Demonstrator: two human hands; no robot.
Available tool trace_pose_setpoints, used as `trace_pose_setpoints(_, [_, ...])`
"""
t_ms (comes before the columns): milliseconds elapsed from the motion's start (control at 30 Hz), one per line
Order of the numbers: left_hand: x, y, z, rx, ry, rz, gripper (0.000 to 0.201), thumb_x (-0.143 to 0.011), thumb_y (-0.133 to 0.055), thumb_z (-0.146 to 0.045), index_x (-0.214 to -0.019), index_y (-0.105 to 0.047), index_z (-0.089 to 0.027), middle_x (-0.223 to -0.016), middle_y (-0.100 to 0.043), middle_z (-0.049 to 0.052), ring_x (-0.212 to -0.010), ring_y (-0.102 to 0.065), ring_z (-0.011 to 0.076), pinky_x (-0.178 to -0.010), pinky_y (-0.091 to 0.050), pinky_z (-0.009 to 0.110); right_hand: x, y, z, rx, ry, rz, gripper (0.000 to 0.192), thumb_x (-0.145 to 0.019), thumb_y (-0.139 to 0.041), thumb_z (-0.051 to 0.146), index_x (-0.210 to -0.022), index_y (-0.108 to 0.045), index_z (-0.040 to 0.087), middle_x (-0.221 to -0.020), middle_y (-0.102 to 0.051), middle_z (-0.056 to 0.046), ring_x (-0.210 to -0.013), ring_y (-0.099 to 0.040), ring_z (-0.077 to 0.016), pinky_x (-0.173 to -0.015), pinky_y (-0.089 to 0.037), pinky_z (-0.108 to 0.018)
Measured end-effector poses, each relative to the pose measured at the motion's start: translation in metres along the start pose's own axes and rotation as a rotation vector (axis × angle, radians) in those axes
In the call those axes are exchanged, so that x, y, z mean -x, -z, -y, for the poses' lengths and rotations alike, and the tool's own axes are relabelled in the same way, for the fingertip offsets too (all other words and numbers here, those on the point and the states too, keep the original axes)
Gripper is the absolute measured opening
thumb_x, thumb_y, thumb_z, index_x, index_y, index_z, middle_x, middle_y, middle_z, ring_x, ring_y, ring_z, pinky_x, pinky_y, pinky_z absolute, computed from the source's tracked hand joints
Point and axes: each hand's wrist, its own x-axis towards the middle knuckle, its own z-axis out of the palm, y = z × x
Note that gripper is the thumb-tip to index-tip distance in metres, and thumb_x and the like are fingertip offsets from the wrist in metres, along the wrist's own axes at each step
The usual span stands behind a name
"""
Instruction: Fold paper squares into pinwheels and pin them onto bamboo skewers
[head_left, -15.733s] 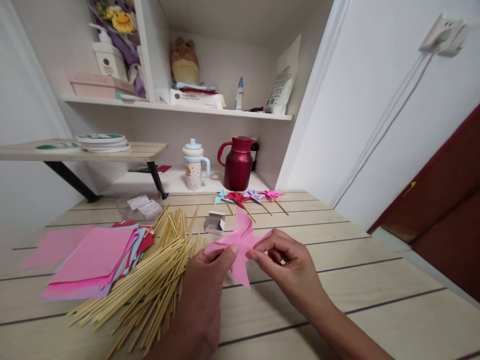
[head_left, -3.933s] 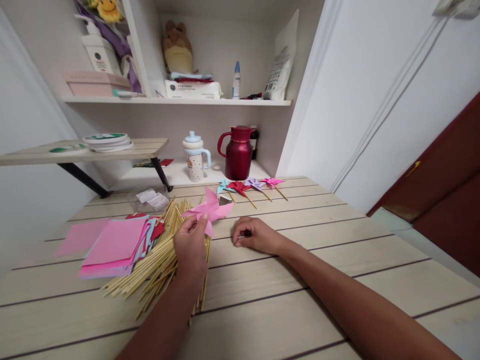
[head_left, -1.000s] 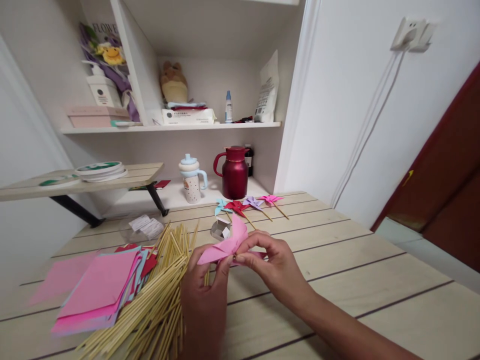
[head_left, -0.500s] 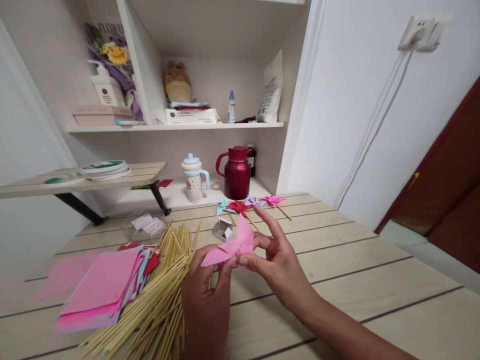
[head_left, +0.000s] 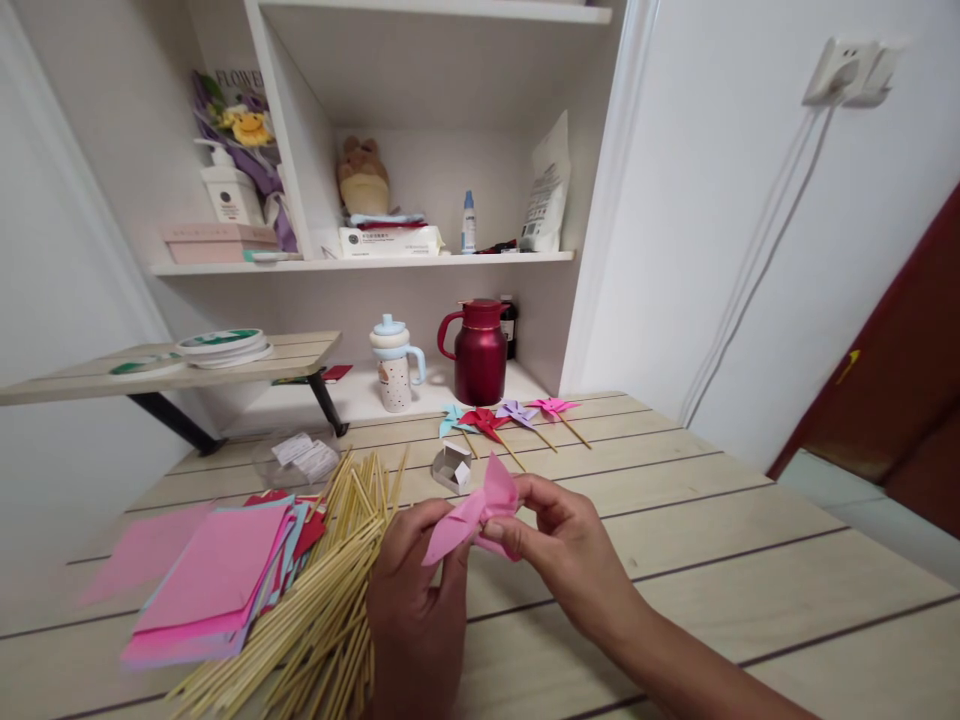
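Both my hands hold a pink paper pinwheel [head_left: 474, 512] above the wooden table [head_left: 675, 560]. My left hand [head_left: 414, 600] grips it from below, fingers under its folded blades. My right hand [head_left: 559, 545] pinches its middle from the right with thumb and fingertips. A pile of thin bamboo sticks [head_left: 322, 580] lies just left of my left hand. A stack of coloured paper squares [head_left: 217, 575], pink on top, lies further left.
Several finished pinwheels on sticks [head_left: 510, 415] lie at the table's far edge, before a dark red jug [head_left: 480, 350] and a spotted cup [head_left: 396, 365]. A small open box [head_left: 454, 466] and a clear bag [head_left: 300, 458] sit nearby. Shelves stand behind; white wall at right.
My right hand's raised fingers have curled back down onto the pinwheel's middle. The pinwheel has shifted a little to the right and lower in view. The camera tilted slightly.
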Motion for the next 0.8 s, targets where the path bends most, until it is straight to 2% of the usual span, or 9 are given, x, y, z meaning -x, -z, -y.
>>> trace_pose_setpoints(233, [-0.0005, 0.0014, -0.0008, -0.026, -0.045, -0.013, 0.018, -0.083, -0.067, -0.015, -0.096, -0.072, -0.026, -0.086, -0.071, -0.001, -0.079, -0.068, 0.0155, -0.072, -0.052, 0.022, 0.0000, -0.0015, -0.0012, 0.000, -0.016, 0.000, 0.014, -0.077, -0.078, 0.028, -0.076, -0.067, 0.019, -0.073, -0.061, 0.002, -0.068, -0.051, -0.0127, -0.062, -0.041, -0.024])
trace_pose_setpoints(333, [0.0003, 0.0028, 0.0012, -0.056, -0.060, 0.016, 0.017, -0.084, -0.066, -0.016, -0.097, -0.072, -0.025, -0.087, -0.070, -0.001, -0.079, -0.068, 0.0156, -0.072, -0.053, 0.023, 0.0004, -0.0020, -0.0031, -0.003, -0.016, -0.012, 0.017, -0.077, -0.078, 0.028, -0.074, -0.065, 0.019, -0.070, -0.058, 0.003, -0.067, -0.049, -0.0119, -0.061, -0.040, -0.024])
trace_pose_setpoints(633, [0.0005, -0.0030, 0.0070, -0.099, 0.060, 0.075, 0.005, -0.085, -0.069, -0.021, -0.090, -0.071, -0.022, -0.090, -0.068, 0.002, -0.086, -0.067, 0.0153, -0.078, -0.051, 0.023, -0.0007, -0.0018, -0.0078, -0.059, 0.021, -0.064, 0.023, -0.075, -0.081, 0.029, -0.072, -0.060, 0.020, -0.070, -0.056, 0.004, -0.066, -0.047, -0.0119, -0.062, -0.040, -0.025])
trace_pose_setpoints(800, [-0.0011, -0.0019, 0.0010, -0.056, 0.056, 0.032, 0.003, -0.083, -0.070, -0.020, -0.087, -0.070, -0.021, -0.087, -0.068, 0.001, -0.082, -0.066, 0.0146, -0.075, -0.051, 0.023, 0.0005, -0.0013, -0.0098, -0.054, 0.069, -0.070, 0.020, -0.076, -0.080, 0.027, -0.073, -0.061, 0.020, -0.071, -0.056, 0.004, -0.067, -0.048, -0.0122, -0.062, -0.040, -0.025])
